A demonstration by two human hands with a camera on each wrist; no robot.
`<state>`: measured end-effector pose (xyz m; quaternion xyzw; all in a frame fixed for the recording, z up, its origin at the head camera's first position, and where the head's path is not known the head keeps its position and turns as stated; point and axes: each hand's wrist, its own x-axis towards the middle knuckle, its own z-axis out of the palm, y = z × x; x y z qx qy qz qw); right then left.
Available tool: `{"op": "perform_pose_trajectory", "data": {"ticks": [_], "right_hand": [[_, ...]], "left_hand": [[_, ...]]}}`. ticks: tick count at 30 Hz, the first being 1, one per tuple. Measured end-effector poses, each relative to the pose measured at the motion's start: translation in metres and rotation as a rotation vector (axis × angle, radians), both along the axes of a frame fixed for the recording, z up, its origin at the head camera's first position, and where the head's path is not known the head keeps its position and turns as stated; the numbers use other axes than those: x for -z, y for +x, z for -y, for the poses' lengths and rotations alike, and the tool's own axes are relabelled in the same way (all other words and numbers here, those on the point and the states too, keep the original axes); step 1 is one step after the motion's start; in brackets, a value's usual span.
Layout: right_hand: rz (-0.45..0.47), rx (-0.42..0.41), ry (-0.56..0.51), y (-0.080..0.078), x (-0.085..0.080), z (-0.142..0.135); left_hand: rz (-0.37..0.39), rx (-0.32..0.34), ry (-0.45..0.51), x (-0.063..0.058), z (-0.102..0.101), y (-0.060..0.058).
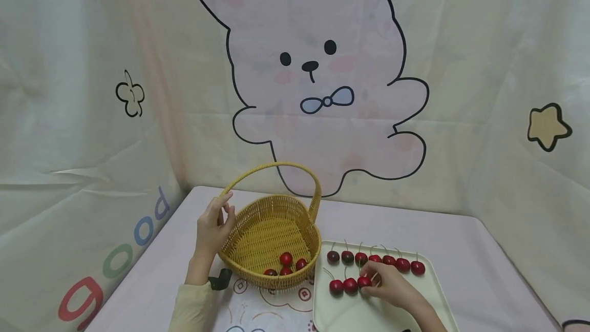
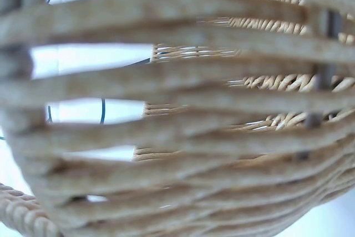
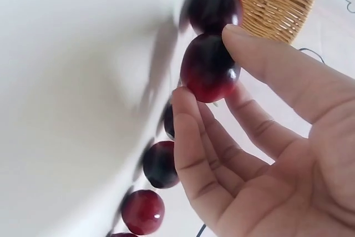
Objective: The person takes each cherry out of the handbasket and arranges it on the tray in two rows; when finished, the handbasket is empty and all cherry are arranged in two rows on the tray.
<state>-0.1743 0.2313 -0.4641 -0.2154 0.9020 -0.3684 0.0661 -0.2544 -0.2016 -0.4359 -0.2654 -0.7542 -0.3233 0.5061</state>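
Observation:
A yellow woven basket with a tall arched handle stands left of the middle, and several red cherries lie in its near part. My left hand grips the handle at its left end. Only the basket's woven wall fills the left wrist view; that hand is hidden there. Over the pale tray, my right hand pinches a dark red cherry between thumb and fingers. This cherry is at the right end of the front row, beside two other cherries.
A back row of several stemmed cherries runs along the tray's far side. The tray stands right beside the basket on a pale cloth-covered table. Printed fabric walls enclose the table at the back and sides. A black strap is at the left wrist.

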Motion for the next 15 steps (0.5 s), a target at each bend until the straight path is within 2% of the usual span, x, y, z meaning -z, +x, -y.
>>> {"op": "perform_pose_trajectory", "data": {"ticks": [6,15], "right_hand": [[0.05,0.011,0.027,-0.0003,0.0026,-0.0002],[0.056,0.001,0.019,0.0007,0.0002,-0.0017]], "left_hand": [[-0.001,-0.005,-0.002,-0.0001,-0.0004,-0.0001],[0.012,-0.019,-0.006,-0.0001,0.0,0.0006]]}}
